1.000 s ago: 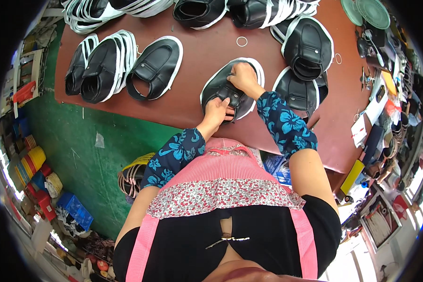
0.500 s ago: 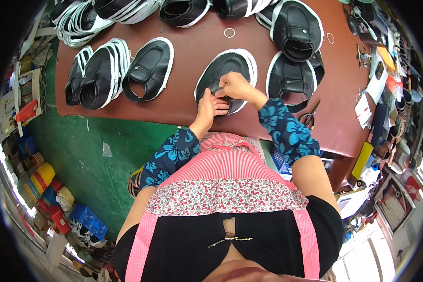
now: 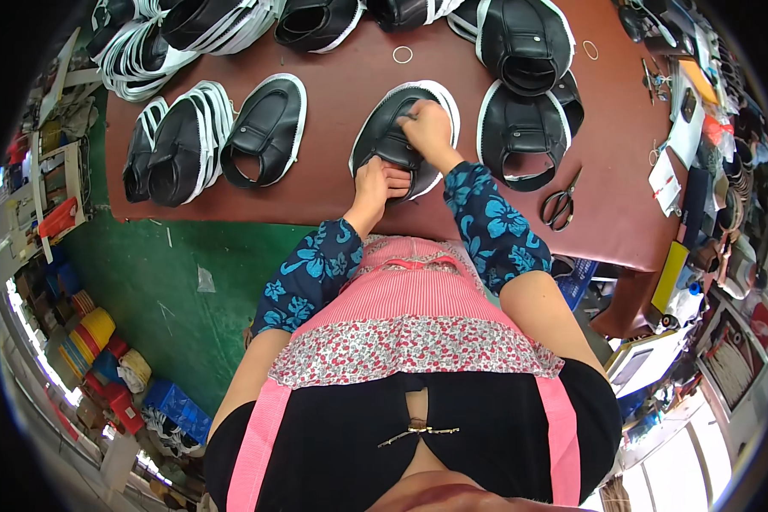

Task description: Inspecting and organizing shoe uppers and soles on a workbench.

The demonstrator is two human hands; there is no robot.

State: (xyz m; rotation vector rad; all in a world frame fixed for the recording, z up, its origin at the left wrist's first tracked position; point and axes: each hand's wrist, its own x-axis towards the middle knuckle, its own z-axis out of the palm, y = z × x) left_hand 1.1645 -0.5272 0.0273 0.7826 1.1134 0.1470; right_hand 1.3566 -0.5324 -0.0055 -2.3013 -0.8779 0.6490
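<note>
A black shoe upper (image 3: 377, 126) with a white stitched rim lies on the red-brown table in front of me. My left hand (image 3: 380, 185) grips the near part of it, the thumb on top and the fingers at its opening. Above the strap, my right hand (image 3: 429, 130) is closed in a pinch over the upper's middle. Whatever is between those fingertips is too small to make out. To the left rests another black upper (image 3: 269, 124), and to the right a further upper (image 3: 527, 128) lies partly under a third one.
Stacked black uppers with white rims (image 3: 188, 141) stand at the left, with more along the far edge. Black-handled scissors (image 3: 565, 196) lie at the right. A pale ring (image 3: 402, 63) is on the table (image 3: 341, 81). Tools and papers crowd the right edge.
My right hand has moved away from my left, up and forward over the upper. My left hand stays at the near part. The scissors now show fully, as my right sleeve has shifted left.
</note>
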